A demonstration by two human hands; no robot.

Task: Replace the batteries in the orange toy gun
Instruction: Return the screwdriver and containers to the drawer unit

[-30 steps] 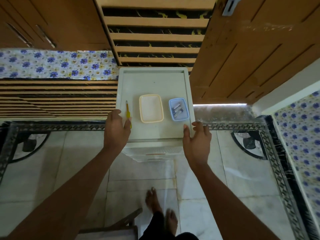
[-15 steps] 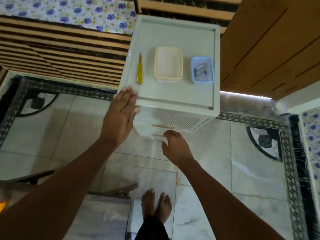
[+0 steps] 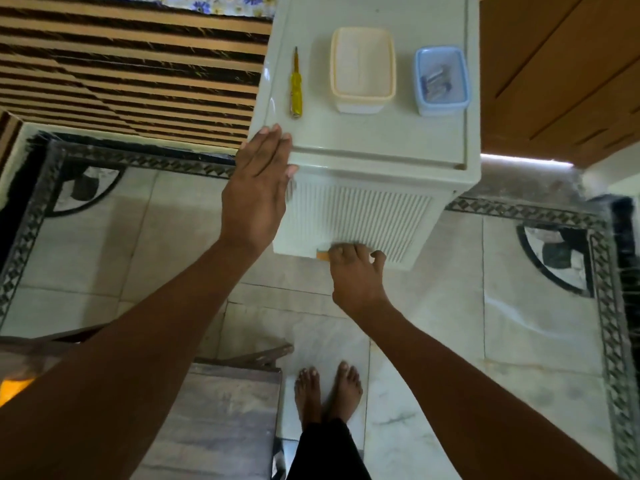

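Note:
A white plastic drawer cabinet (image 3: 381, 147) stands before me. On its top lie a yellow screwdriver (image 3: 296, 86), an empty cream tub (image 3: 362, 65) and a blue tub (image 3: 440, 79) holding batteries. My left hand (image 3: 258, 188) rests flat, fingers apart, against the cabinet's front left corner. Lower down, my right hand (image 3: 355, 277) has its fingers closed on the orange drawer handle (image 3: 322, 255) at the bottom of the ribbed drawer front. No orange toy gun is in sight.
A slatted wooden bed frame (image 3: 131, 64) is at the left, a wooden door (image 3: 561, 74) at the right. A wooden stool (image 3: 221, 403) stands near my bare feet on the marble floor.
The view has dipped and moved closer. My right hand went from the cabinet's top edge down to the drawer handle and closed on it. My left hand slid to the front left corner.

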